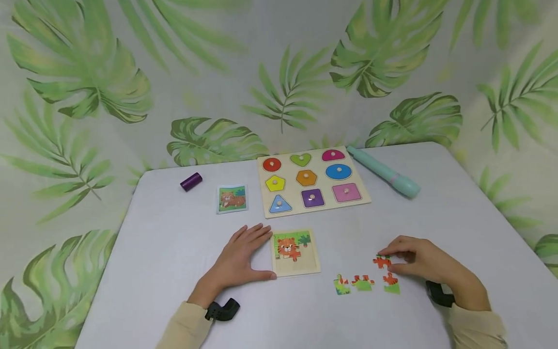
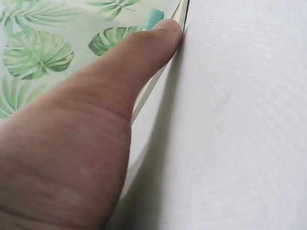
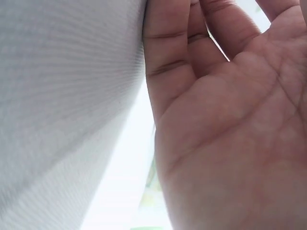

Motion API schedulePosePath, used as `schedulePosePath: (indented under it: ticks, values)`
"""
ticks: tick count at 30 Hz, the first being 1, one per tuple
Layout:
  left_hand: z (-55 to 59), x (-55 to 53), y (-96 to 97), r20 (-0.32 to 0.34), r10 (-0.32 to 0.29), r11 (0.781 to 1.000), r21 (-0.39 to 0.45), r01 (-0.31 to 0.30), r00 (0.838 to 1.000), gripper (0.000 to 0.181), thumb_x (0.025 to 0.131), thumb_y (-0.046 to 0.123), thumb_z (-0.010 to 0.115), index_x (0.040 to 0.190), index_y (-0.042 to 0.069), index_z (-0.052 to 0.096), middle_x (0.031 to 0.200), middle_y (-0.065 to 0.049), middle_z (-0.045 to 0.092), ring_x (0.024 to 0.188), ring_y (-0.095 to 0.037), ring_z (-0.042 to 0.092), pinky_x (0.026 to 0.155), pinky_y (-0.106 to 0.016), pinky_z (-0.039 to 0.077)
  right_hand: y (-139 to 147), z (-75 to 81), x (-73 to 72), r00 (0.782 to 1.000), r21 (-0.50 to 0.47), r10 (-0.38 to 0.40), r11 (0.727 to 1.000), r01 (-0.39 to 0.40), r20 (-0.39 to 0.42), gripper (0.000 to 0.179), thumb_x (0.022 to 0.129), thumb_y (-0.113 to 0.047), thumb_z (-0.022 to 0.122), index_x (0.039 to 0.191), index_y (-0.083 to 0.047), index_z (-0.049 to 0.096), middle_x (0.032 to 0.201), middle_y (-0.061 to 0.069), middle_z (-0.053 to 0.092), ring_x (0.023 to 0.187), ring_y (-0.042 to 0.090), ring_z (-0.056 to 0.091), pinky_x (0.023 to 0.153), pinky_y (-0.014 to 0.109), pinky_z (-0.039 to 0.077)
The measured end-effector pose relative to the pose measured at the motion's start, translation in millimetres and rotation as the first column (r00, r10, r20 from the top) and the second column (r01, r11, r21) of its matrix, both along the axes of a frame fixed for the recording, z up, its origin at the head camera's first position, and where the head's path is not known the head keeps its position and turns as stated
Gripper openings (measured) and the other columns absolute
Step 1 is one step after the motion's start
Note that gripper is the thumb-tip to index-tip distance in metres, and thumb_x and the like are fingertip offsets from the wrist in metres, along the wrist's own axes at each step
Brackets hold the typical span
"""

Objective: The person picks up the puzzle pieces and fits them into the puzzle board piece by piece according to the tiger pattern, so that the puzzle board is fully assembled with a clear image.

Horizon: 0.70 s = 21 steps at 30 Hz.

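Observation:
A square wooden jigsaw tray [image 1: 308, 261] lies mid-table, its upper part filled with pieces that show a tiger's head and a small palm. My left hand [image 1: 237, 259] rests at the tray's left side, fingers spread and straight, with the thumb by its lower left corner. Over on the right, my right hand [image 1: 420, 257] pinches an orange jigsaw piece [image 1: 381, 261] between thumb and fingers. Just below it lies an orange and green piece [image 1: 391, 283]. Two more pieces sit to the left, a green one [image 1: 342, 285] and a green and orange one [image 1: 363, 283].
Behind the tray lies a wooden shape board [image 1: 292, 189] with knobbed shapes. A tiger picture card [image 1: 232, 198] and a purple cylinder [image 1: 191, 182] are at the back left. A mint-green stick-like object [image 1: 383, 170] lies at the back right, near leaf-patterned cloth.

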<state>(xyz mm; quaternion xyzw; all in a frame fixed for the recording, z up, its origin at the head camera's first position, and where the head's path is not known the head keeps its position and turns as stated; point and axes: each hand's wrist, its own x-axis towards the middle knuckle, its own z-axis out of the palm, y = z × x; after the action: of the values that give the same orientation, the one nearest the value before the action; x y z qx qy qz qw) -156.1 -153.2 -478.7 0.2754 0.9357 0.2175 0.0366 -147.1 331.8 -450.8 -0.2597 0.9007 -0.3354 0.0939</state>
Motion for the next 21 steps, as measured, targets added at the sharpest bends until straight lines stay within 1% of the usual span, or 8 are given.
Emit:
schedulePosePath:
  ticks: [3, 5, 8, 11, 14, 19, 21]
  values:
    - [4.2, -4.5, -2.3, -0.003, -0.009, 1.000, -0.015, 0.009, 1.000, 0.105, 0.077, 0.076, 0.073, 0.159, 0.017, 0.043, 0.166, 0.004, 0.038, 0.157, -0.019, 0.026, 0.131, -0.047, 0.013, -3, -1.2, -1.4, 1.000, -0.014, -0.019, 1.000, 0.019, 0.010, 0.030, 0.086, -0.030, 0.085, 0.115, -0.027, 0.078, 0.101, -0.014, 0.068, 0.078, 0.009, 0.053, 0.064, 0.019, 0.045]
    - [6.7, -8.1, -4.8, 0.002, -0.016, 1.000, -0.023, 0.016, 1.000, 0.105, 0.077, 0.076, 0.074, 0.159, 0.018, 0.042, 0.166, 0.004, 0.037, 0.157, -0.019, 0.025, 0.131, -0.046, 0.012, -6, -1.9, -1.6, 0.999, -0.007, -0.038, 0.999, 0.038, 0.033, 0.030, 0.086, -0.030, 0.085, 0.115, -0.028, 0.078, 0.100, -0.014, 0.067, 0.078, 0.010, 0.053, 0.063, 0.019, 0.045]
    - [10.0, -13.1, -6.7, 0.002, -0.029, 1.000, -0.007, 0.029, 1.000, 0.104, 0.077, 0.074, 0.075, 0.158, 0.018, 0.043, 0.165, 0.004, 0.038, 0.157, -0.019, 0.025, 0.131, -0.047, 0.012, -8, -1.2, -1.8, 0.997, 0.014, -0.056, 0.998, 0.055, 0.046, 0.031, 0.086, -0.029, 0.086, 0.116, -0.028, 0.078, 0.100, -0.014, 0.066, 0.077, 0.010, 0.053, 0.064, 0.019, 0.046]
    - [10.0, -15.4, -5.1, 0.003, -0.034, 0.999, 0.010, 0.034, 0.999, 0.103, 0.077, 0.072, 0.076, 0.158, 0.018, 0.044, 0.165, 0.004, 0.039, 0.157, -0.018, 0.025, 0.131, -0.046, 0.011, -7, 2.6, -2.6, 0.997, 0.036, -0.057, 0.998, 0.056, 0.044, 0.032, 0.086, -0.028, 0.086, 0.116, -0.027, 0.078, 0.099, -0.014, 0.065, 0.077, 0.009, 0.053, 0.063, 0.019, 0.046]
    - [7.8, -13.6, -2.7, 0.010, -0.031, 0.999, 0.020, 0.031, 0.999, 0.102, 0.078, 0.073, 0.075, 0.159, 0.018, 0.043, 0.166, 0.004, 0.038, 0.158, -0.018, 0.024, 0.131, -0.046, 0.011, -4, 5.8, -3.9, 0.998, 0.041, -0.051, 0.998, 0.050, 0.037, 0.031, 0.086, -0.027, 0.085, 0.116, -0.026, 0.078, 0.099, -0.014, 0.065, 0.077, 0.009, 0.053, 0.064, 0.019, 0.046]
    - [5.7, -5.4, -1.5, 0.011, -0.002, 1.000, 0.029, 0.002, 1.000, 0.103, 0.077, 0.074, 0.075, 0.158, 0.018, 0.045, 0.165, 0.004, 0.039, 0.157, -0.019, 0.026, 0.131, -0.048, 0.012, -2, 6.8, -4.9, 0.997, 0.036, -0.055, 0.998, 0.053, 0.052, 0.030, 0.087, -0.031, 0.084, 0.117, -0.029, 0.077, 0.099, -0.014, 0.066, 0.079, 0.009, 0.055, 0.067, 0.019, 0.048]
    - [5.2, -3.1, -0.6, 0.011, -0.001, 1.000, 0.022, 0.001, 1.000, 0.103, 0.077, 0.075, 0.074, 0.158, 0.018, 0.044, 0.165, 0.004, 0.039, 0.157, -0.019, 0.025, 0.131, -0.047, 0.012, 0, 6.9, -3.9, 0.997, 0.040, -0.051, 0.998, 0.049, 0.054, 0.030, 0.088, -0.030, 0.084, 0.116, -0.027, 0.077, 0.099, -0.014, 0.066, 0.080, 0.009, 0.055, 0.067, 0.019, 0.049]
